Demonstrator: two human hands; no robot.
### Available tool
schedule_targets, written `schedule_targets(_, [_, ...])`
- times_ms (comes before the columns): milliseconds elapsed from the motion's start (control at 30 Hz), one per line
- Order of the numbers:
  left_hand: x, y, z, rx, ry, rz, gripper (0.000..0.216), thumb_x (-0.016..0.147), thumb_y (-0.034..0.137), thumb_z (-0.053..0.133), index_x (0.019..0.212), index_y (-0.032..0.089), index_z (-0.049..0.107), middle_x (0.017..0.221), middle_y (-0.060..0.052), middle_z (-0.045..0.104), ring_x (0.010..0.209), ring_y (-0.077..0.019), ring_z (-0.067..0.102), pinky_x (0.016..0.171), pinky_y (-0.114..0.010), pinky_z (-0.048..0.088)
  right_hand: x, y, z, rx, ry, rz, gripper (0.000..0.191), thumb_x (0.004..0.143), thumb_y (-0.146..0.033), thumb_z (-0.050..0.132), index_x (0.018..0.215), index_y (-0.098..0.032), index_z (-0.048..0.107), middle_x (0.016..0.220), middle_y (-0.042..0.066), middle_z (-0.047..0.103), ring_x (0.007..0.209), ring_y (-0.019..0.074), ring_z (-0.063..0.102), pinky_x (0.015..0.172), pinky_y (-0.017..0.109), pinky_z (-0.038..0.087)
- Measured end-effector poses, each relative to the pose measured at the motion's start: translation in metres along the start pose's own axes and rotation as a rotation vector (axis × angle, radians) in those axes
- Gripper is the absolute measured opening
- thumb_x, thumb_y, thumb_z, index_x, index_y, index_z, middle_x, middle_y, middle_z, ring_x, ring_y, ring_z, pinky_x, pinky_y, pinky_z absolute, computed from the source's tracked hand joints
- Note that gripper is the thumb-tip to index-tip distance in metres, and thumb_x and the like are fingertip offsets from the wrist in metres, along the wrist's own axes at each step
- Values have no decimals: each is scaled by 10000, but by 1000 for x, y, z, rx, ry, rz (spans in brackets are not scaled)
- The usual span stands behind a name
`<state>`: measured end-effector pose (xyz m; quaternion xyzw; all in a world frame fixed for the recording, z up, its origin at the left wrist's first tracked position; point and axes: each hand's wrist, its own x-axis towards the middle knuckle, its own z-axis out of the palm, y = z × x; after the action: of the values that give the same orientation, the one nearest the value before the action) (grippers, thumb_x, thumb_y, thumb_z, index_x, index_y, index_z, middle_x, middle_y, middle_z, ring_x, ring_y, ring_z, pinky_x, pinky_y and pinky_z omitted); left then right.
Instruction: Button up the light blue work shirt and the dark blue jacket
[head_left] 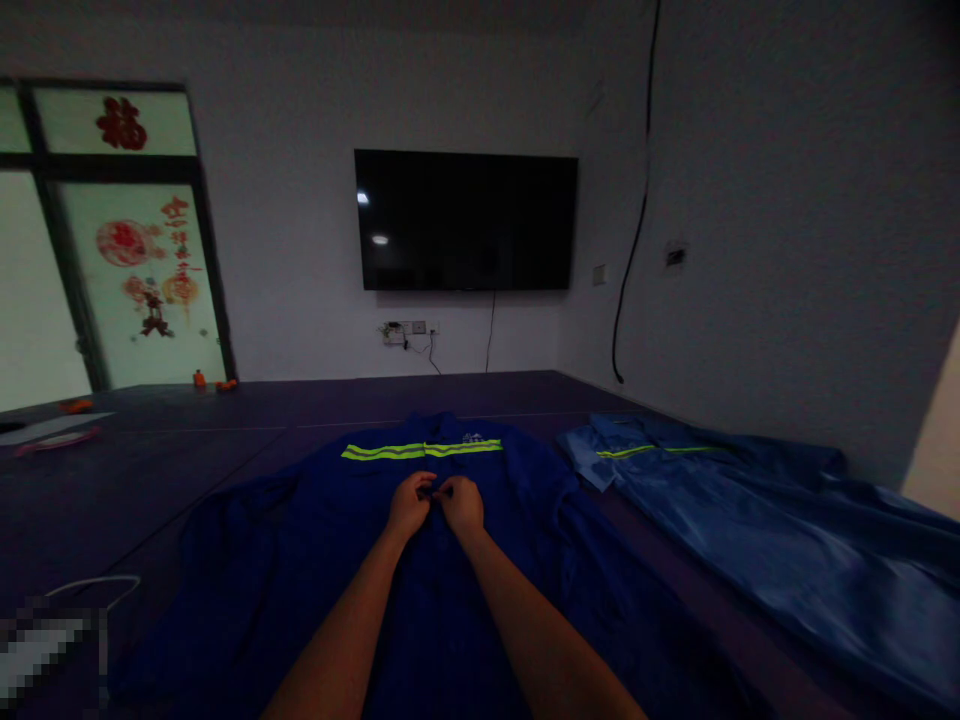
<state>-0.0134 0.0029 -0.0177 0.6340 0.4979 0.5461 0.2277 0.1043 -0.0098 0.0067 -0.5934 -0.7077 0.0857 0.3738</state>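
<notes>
A dark blue work jacket [315, 540] with a yellow-green reflective stripe lies flat on the dark surface in front of me. My left hand [409, 503] and my right hand [461, 503] meet at the jacket's middle front, below the stripe. Both pinch the cloth there with closed fingers. What lies between the fingertips is too small and dark to make out.
A lighter blue jacket [750, 510] with the same stripe lies to the right. A black screen [465, 220] hangs on the far wall above a socket with cables. A window with red paper decorations [142, 260] is at left. A white cable [97, 585] lies near left.
</notes>
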Motion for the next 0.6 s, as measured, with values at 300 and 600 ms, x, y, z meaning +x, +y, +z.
schedule_targets(300, [0,-1,0,-11,-5,-11,512,573,-137,440,950,160,619,923,-50,650,894,-129,600,788,-238,471,-1,-1,-1,-18,4,22,85,718,-194,600,713,-197,685,789,48,681,764,152,615,619,196,397])
schedule_targets(600, [1,-1,0,-17,-28,-1,502,564,-135,421,929,146,621,930,-59,648,871,-128,599,758,-230,468,-1,-1,2,-34,12,48,61,706,-201,625,709,-182,682,798,60,678,753,159,619,597,199,390])
